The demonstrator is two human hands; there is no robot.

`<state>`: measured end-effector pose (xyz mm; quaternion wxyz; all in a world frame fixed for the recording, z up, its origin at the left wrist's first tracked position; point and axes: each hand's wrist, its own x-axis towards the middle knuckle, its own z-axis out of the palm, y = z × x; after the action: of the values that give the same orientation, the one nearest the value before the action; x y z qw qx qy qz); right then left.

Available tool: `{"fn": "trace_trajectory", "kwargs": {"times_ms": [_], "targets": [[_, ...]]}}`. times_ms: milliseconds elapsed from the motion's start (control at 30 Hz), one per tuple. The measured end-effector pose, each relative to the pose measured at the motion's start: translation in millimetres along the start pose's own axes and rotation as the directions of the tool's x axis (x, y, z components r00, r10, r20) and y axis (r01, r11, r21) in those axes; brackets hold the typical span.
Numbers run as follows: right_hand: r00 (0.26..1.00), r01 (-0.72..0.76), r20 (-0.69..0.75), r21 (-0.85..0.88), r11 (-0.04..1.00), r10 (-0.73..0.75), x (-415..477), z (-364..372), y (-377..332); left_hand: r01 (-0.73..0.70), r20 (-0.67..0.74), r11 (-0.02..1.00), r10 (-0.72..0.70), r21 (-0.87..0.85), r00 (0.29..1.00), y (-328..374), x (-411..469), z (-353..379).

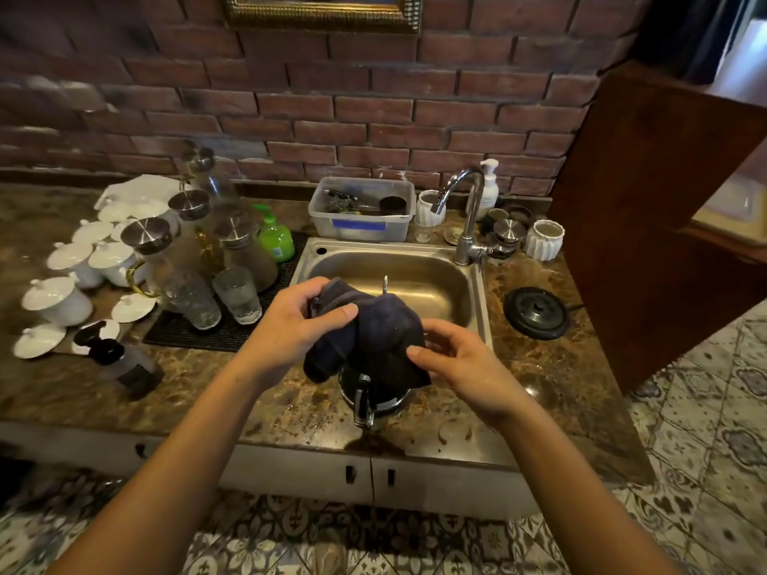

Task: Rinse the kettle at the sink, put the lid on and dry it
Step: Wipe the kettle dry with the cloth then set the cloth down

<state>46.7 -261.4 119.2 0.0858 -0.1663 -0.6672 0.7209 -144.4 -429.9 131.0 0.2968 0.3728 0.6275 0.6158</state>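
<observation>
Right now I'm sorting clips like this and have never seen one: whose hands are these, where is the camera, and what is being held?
The one picture comes from a camera on a person's head, looking down at their own bare hands. The left hand and right hand press a dark cloth over a metal kettle standing on the stone counter before the sink. Left of the sink stand glass carafes and white lidded cups; a black round base lies to its right.

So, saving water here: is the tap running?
Off: no stream falls from the faucet spout into the sink.
</observation>
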Motion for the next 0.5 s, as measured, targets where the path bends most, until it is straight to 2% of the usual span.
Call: {"fn": "trace_trajectory", "kwargs": {"times_ms": [100, 233, 300, 367, 433, 500], "targets": [[0.996, 0.067, -0.047, -0.123, 0.99, -0.073, 19.5, 1.2, -8.7, 0.029, -0.004, 1.0, -0.029, -0.007, 1.0, -9.9, 2.0, -21.8], [0.988, 0.146, 0.012, -0.398, 0.906, -0.154, 51.9, 6.6, -41.6, 0.103, -0.032, 0.988, -0.107, -0.112, 0.994, -31.3, -4.3, -51.7], [0.984, 0.169, 0.052, -0.558, 0.813, -0.168, 69.3, 16.6, -57.4, 0.144, -0.038, 0.965, -0.155, -0.218, 0.987, -45.3, -6.5, -58.6], [0.974, 0.225, 0.145, -0.687, 0.691, -0.174, 88.0, 31.9, -71.2, 0.159, -0.067, 0.956, -0.181, -0.245, 0.981, -58.1, -5.6, -65.9], [0.952, 0.304, 0.269, -0.788, 0.536, -0.146, 103.5, 46.1, -83.3, 0.174, -0.11, 0.974, -0.19, -0.145, 0.976, -64.7, -1.2, -75.5], [0.917, 0.396, 0.384, -0.839, 0.374, -0.108, 121.0, 58.6, -91.8, 0.181, -0.085, 0.983, -0.18, 0.007, 0.98, -64.2, 5.4, -89.3]]}}
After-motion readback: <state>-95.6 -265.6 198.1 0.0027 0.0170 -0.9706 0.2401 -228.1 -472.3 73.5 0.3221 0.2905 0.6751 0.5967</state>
